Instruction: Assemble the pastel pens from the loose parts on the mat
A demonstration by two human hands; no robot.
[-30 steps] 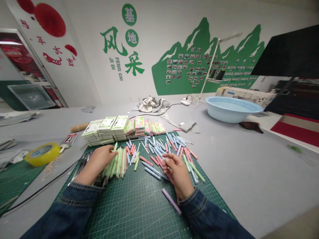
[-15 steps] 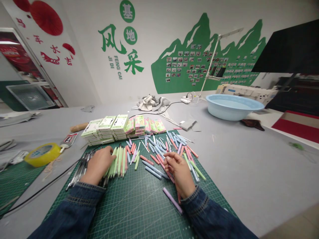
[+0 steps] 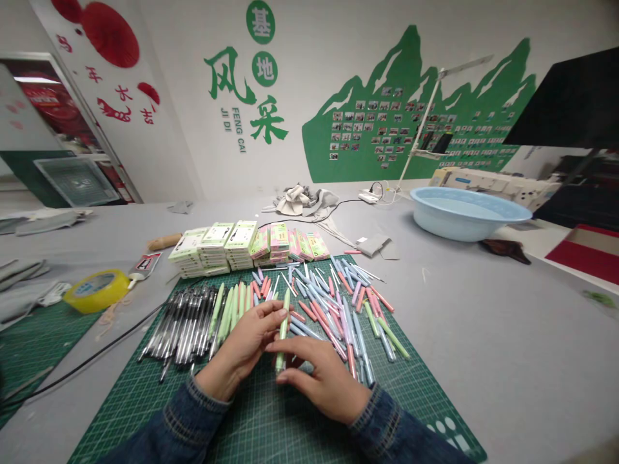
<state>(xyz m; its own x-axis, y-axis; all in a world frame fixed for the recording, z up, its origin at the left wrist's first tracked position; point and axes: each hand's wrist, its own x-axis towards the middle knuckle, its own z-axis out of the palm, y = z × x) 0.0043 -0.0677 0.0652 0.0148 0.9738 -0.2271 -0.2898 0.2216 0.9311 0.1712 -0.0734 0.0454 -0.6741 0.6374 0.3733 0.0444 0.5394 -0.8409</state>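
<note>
A light green pen [image 3: 285, 316] stands tilted above the cutting mat [image 3: 251, 422], between my two hands. My left hand [image 3: 242, 341] pinches its upper part between thumb and fingers. At the lower end, the thumb and forefinger of my right hand [image 3: 326, 380] close around the pen. A row of green pens [image 3: 233, 309] lies just behind my left hand, with a bundle of clear, black-ended pens [image 3: 181, 325] to the left of it. Blue, pink, purple and green pen pieces [image 3: 333, 316] are scattered beyond my right hand.
Stacked small boxes [image 3: 215, 240] line the mat's far edge. Yellow tape [image 3: 97, 290] and a glue tube [image 3: 145, 265] lie left, near a black cable [image 3: 91, 354]. A blue basin [image 3: 467, 216] stands at the back right, in front of a sewing machine [image 3: 503, 183].
My left hand has moved right from the green row and now holds a green pen. My right hand has moved left to meet it at the lower end. The view has shifted slightly.
</note>
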